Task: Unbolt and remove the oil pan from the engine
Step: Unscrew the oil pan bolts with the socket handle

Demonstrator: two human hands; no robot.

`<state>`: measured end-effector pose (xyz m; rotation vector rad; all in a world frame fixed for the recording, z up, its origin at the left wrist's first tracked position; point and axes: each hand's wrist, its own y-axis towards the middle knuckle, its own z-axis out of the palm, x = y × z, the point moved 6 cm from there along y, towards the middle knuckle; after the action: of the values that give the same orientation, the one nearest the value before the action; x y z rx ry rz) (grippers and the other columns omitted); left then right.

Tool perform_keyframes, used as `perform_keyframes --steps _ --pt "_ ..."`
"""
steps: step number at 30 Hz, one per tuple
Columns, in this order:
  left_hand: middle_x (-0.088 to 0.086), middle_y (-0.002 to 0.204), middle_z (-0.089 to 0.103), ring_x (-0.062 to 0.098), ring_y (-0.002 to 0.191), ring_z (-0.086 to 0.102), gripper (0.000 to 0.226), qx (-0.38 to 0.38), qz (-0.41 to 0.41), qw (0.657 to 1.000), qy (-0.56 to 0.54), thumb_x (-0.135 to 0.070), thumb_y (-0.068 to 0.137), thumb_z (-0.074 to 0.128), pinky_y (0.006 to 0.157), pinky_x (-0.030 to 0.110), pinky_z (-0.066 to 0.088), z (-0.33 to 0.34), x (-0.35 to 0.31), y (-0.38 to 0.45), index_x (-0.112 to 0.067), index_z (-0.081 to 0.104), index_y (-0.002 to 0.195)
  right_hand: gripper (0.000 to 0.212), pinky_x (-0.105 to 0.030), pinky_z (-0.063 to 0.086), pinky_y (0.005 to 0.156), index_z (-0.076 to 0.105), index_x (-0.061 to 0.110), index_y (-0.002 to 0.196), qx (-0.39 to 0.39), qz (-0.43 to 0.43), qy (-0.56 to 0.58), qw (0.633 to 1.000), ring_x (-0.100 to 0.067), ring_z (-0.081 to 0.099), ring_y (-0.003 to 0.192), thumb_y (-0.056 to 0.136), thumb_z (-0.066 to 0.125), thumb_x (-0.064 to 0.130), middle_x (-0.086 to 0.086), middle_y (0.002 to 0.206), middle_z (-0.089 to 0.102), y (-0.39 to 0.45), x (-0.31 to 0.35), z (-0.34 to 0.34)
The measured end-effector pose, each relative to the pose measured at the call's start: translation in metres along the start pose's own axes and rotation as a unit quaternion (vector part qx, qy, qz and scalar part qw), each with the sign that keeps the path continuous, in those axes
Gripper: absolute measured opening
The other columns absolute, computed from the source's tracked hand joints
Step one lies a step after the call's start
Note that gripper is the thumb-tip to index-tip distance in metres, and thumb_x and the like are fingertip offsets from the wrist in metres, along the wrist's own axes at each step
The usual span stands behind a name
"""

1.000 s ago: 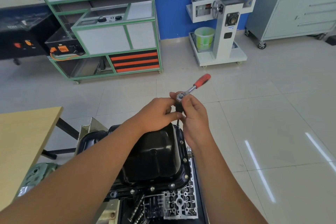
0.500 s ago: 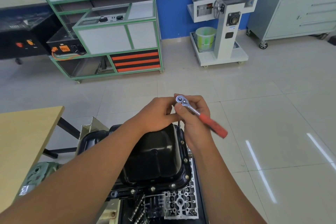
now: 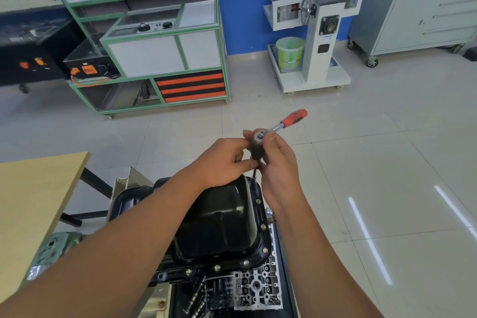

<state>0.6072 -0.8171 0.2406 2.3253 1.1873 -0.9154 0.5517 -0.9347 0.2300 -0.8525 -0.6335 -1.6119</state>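
From my head view I see both hands raised over the far corner of the oil pan (image 3: pixel 216 219), which sits black and glossy on the engine (image 3: pixel 255 289) below me, its flange bolts (image 3: pixel 263 226) showing along the right and near edges. My right hand (image 3: pixel 280 162) has its fingers curled round the head of the ratchet wrench (image 3: pixel 280 125), thumb up near the silver head, while the red handle sticks out up and to the right, free of any grip. My left hand (image 3: pixel 224 160) pinches the dark extension bar (image 3: pixel 256 155) that drops from the ratchet head toward the pan's far right corner; the lower tip of the bar is thin and partly hidden by my fingers, so I cannot tell whether it sits on a bolt. My forearms cross much of the pan and hide its left part. To the left stands a wooden table (image 3: pixel 28 193) with its black leg, and a greenish metal part (image 3: pixel 51 250) lies under its near edge. Farther out on the tiled floor (image 3: pixel 387 162) there is a green-framed trainer cabinet (image 3: pixel 154 44) with orange and black stripes, a white engine stand (image 3: pixel 317 39) on castors with a green bucket (image 3: pixel 289 53) on its base, and a grey tool cabinet (image 3: pixel 423 13) at the far right against the blue wall (image 3: pixel 245 8).
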Motion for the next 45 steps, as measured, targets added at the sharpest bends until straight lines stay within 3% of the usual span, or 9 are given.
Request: perform_keyframes --steps 5,12,16,22,28,32,37,42,45 --pt "0.008 0.076 0.064 0.016 0.059 0.05 0.028 0.009 0.008 1.0 -0.014 -0.037 0.089 0.073 0.062 0.042 0.049 0.001 -0.002 -0.002 -0.036 0.067 0.117 0.018 -0.03 0.058 0.081 0.068 0.011 0.097 0.012 -0.03 -0.021 0.999 -0.019 0.074 0.099 0.083 0.078 0.004 -0.009 0.105 0.077 -0.006 -0.001 -0.002" --pt "-0.003 0.056 0.04 0.013 0.051 0.038 0.031 0.008 -0.002 1.0 -0.011 -0.026 0.095 0.074 0.058 0.038 0.038 0.001 0.002 0.0 -0.027 0.066 0.124 0.025 -0.043 0.052 0.1 0.071 0.015 0.105 0.011 0.013 -0.036 0.999 -0.022 0.069 0.117 0.094 0.062 0.036 -0.007 0.119 0.075 -0.005 0.004 -0.003" --pt "0.003 0.063 0.051 0.013 0.055 0.041 0.035 0.005 0.014 1.0 0.012 -0.031 0.094 0.073 0.06 0.045 0.047 0.0 -0.004 -0.002 -0.033 0.064 0.128 0.011 -0.05 0.055 0.1 0.07 0.012 0.099 0.004 -0.022 -0.021 1.0 -0.027 0.071 0.112 0.089 0.073 0.009 -0.014 0.116 0.075 -0.009 0.005 -0.004" --pt "-0.004 0.055 0.041 0.011 0.05 0.038 0.036 0.012 0.003 1.0 -0.01 -0.024 0.095 0.073 0.058 0.038 0.04 0.0 -0.002 -0.001 -0.031 0.064 0.128 0.03 -0.045 0.053 0.105 0.071 0.011 0.108 0.0 0.004 -0.018 1.0 -0.02 0.07 0.117 0.089 0.065 0.034 -0.006 0.119 0.076 -0.007 0.003 -0.001" --pt "0.012 0.08 0.065 0.018 0.059 0.045 0.034 0.014 0.021 0.999 -0.02 -0.031 0.093 0.073 0.065 0.049 0.05 0.0 -0.004 -0.003 -0.035 0.066 0.126 0.016 -0.032 0.058 0.085 0.072 0.011 0.101 -0.013 -0.044 -0.026 0.999 -0.019 0.074 0.102 0.086 0.077 0.008 -0.008 0.108 0.078 -0.011 -0.001 -0.001" --pt "-0.007 0.056 0.047 0.011 0.051 0.039 0.053 0.015 -0.009 0.999 -0.04 -0.06 0.077 0.065 0.058 0.043 0.043 0.001 0.0 -0.001 -0.026 0.068 0.118 0.031 -0.037 0.056 0.098 0.072 0.007 0.107 -0.013 -0.019 -0.007 1.0 -0.021 0.071 0.114 0.092 0.063 0.032 -0.011 0.116 0.076 -0.008 0.0 -0.001" --pt "0.009 0.089 0.069 0.028 0.068 0.061 0.031 0.021 0.022 0.998 -0.05 -0.044 0.087 0.069 0.073 0.055 0.057 0.001 -0.003 -0.001 -0.054 0.062 0.116 0.028 -0.033 0.059 0.084 0.07 0.006 0.1 -0.005 -0.048 -0.014 0.999 -0.023 0.074 0.102 0.077 0.079 0.02 -0.013 0.108 0.077 -0.01 0.0 0.001" --pt "-0.006 0.057 0.051 0.01 0.05 0.04 0.023 0.021 0.003 0.999 -0.05 -0.061 0.077 0.065 0.056 0.04 0.041 0.002 0.001 -0.001 -0.057 0.062 0.099 0.028 -0.037 0.056 0.092 0.075 0.011 0.101 -0.027 -0.021 -0.001 0.999 -0.021 0.072 0.109 0.089 0.065 0.035 -0.012 0.111 0.077 -0.006 -0.002 0.0" --pt "-0.003 0.084 0.069 0.027 0.062 0.055 0.038 0.024 0.022 0.997 -0.074 -0.052 0.082 0.068 0.063 0.047 0.054 0.003 -0.002 -0.001 -0.06 0.061 0.119 0.015 -0.038 0.058 0.086 0.075 0.011 0.097 0.008 -0.04 -0.005 0.999 -0.026 0.073 0.103 0.086 0.077 0.021 -0.012 0.104 0.077 -0.005 0.003 -0.001"
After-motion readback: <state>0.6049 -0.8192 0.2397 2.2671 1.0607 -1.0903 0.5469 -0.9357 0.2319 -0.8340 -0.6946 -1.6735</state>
